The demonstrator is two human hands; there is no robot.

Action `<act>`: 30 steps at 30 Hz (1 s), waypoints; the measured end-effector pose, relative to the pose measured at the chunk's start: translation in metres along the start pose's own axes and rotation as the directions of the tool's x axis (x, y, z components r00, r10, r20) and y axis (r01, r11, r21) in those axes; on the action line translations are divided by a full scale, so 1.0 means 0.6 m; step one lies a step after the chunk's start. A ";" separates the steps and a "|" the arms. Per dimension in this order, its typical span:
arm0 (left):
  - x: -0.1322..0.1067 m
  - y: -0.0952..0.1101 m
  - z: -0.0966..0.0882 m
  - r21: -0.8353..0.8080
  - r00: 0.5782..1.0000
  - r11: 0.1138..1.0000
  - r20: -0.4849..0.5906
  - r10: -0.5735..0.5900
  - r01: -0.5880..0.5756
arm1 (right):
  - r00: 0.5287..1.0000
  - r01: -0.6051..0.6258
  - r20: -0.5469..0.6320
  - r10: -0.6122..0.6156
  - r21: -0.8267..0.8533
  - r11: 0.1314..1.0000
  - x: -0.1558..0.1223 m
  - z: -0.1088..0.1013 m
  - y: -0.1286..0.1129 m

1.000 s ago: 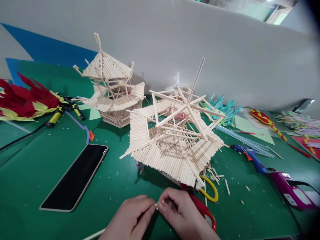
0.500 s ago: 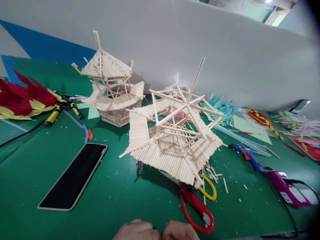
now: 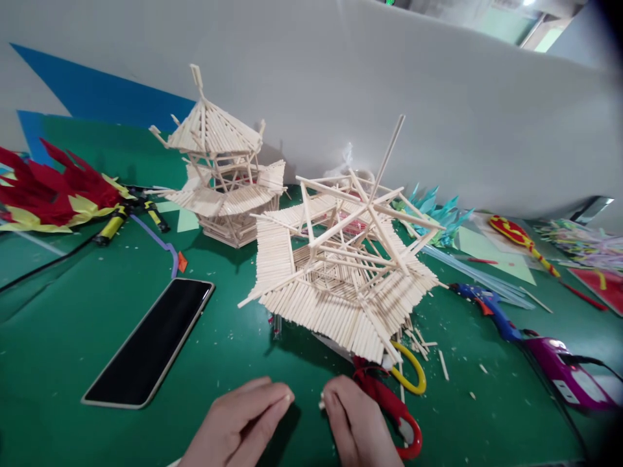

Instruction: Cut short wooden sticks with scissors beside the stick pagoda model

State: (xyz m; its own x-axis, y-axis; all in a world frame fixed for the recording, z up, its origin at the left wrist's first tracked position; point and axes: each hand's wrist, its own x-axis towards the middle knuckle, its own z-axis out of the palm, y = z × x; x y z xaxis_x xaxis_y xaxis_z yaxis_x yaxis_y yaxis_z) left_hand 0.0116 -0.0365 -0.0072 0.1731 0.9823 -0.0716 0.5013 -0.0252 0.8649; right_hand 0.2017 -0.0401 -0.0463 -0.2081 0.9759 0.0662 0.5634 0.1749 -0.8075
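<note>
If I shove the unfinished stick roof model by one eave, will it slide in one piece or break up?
The unfinished stick roof model is probably light, being thin sticks with open gaps, so it should slide easily on the green mat. It is likely fragile: the eaves overhang, and loose stick offcuts lie beside it. The tall upright stick may snap.

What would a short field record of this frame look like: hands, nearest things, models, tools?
left hand: on the green mat, fingers curled, nothing clearly held
right hand: fingertips pinch a tiny pale bit, too small to identify
nearest tool: red-handled scissors, beside the right hand
front model: unfinished stick pavilion roof
rear model: two-tier stick pagoda
left of hands: smartphone, screen dark
right side: blue glue gun, purple glue gun
</note>
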 end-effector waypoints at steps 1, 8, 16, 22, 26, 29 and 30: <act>0.009 0.008 -0.002 0.001 0.999 1.000 0.043 -0.016 0.016 | 0.999 0.050 0.022 -0.049 -0.068 0.996 0.014 0.004 -0.003; 0.038 0.016 0.009 -0.096 0.961 0.967 0.166 -0.219 0.237 | 0.978 0.206 0.043 -0.203 -0.333 0.920 0.055 0.038 0.002; 0.044 0.004 0.010 -0.264 0.903 0.871 0.237 -0.357 0.414 | 0.973 0.214 -0.014 -0.230 -0.317 0.924 0.043 0.027 0.011; 0.044 0.003 0.017 -0.404 0.866 0.767 0.268 -0.421 0.498 | 0.975 0.149 -0.126 -0.182 -0.234 0.961 0.039 -0.005 0.003; 0.042 -0.003 0.016 -0.437 0.862 0.744 0.239 -0.446 0.506 | 0.975 0.143 -0.127 -0.181 -0.262 0.954 0.043 -0.005 0.003; 0.041 -0.003 0.016 -0.454 0.868 0.741 0.227 -0.441 0.495 | 0.984 0.141 -0.062 -0.165 -0.291 0.946 0.051 0.006 0.000; 0.042 -0.002 0.016 -0.456 0.872 0.744 0.221 -0.437 0.489 | 0.987 0.144 -0.029 -0.160 -0.298 0.944 0.055 0.010 -0.003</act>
State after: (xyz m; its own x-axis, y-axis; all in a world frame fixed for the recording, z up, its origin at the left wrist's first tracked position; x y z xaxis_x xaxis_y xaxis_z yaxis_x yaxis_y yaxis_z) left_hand 0.0232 -0.0137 -0.0148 0.1189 0.8263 -0.5506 0.0706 0.5461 0.8347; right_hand 0.1889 -0.0092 -0.0465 -0.2724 0.9387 0.2114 0.7399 0.3448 -0.5776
